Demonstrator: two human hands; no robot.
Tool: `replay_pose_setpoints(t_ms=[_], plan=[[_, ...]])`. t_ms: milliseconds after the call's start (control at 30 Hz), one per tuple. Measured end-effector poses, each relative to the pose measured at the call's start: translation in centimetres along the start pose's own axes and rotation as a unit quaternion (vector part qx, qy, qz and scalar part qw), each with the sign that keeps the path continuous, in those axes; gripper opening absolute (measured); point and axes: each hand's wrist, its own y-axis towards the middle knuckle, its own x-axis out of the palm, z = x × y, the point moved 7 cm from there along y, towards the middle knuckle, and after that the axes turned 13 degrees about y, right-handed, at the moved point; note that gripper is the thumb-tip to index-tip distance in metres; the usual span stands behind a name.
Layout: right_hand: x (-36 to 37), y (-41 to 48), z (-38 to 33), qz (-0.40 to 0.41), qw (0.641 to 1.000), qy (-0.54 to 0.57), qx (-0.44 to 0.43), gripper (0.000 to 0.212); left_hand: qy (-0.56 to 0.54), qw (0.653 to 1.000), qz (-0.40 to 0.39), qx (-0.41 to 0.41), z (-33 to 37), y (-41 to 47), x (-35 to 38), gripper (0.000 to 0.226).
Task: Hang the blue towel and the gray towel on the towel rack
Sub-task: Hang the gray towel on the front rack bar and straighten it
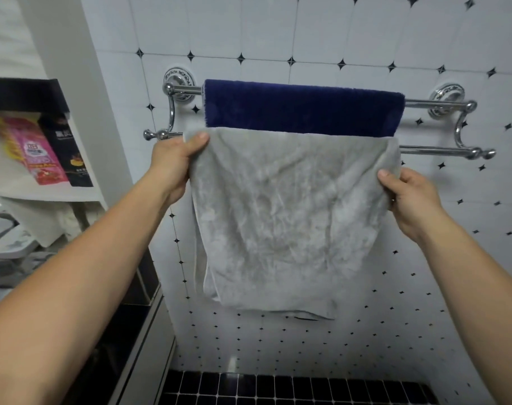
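Note:
A chrome double-bar towel rack is fixed to the white tiled wall. The blue towel hangs folded over its upper, rear bar. The gray towel drapes over the lower, front bar and hangs down in wrinkled folds. My left hand pinches the gray towel's upper left corner, thumb on top, close to the bar's left end. My right hand grips the towel's right edge a little below the bar. The middle of the front bar is hidden by the gray towel.
A white shelf unit stands at the left, holding a pink packet and a black packet. Black tiles cover the floor below. The white wall tiles carry small black diamonds.

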Motion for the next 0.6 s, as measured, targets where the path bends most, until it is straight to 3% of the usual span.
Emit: replay_pose_setpoints(t_ms=[167, 267, 333, 467, 533, 600], plan=[[-1.9, 0.1, 0.6, 0.019, 0.999, 0.022, 0.013, 0.011, 0.124, 0.99, 0.066, 0.017, 0.8, -0.2, -2.6, 0.016], [-2.2, 0.1, 0.8, 0.021, 1.0, 0.009, 0.019, 0.011, 0.145, 0.986, 0.071, 0.028, 2.7, -0.2, -2.8, 0.032], [-1.7, 0.3, 0.3, 0.023, 1.0, -0.021, 0.004, 0.006, 0.137, 0.987, 0.078, 0.007, 3.3, 0.0, -2.6, 0.029], [-1.5, 0.1, -2.0, 0.128, 0.987, -0.057, -0.083, 0.026, 0.053, 0.993, 0.065, -0.087, 0.7, -0.5, -1.5, 0.031], [-0.9, -0.4, -4.1, 0.162, 0.964, -0.136, -0.164, 0.019, -0.007, 0.993, 0.044, -0.11, -0.6, -0.5, -0.9, 0.037], [0.7, -0.4, -5.9, 0.146, 0.925, -0.271, -0.224, 0.018, -0.017, 0.993, 0.045, -0.106, -0.5, -0.4, -0.7, 0.026]])
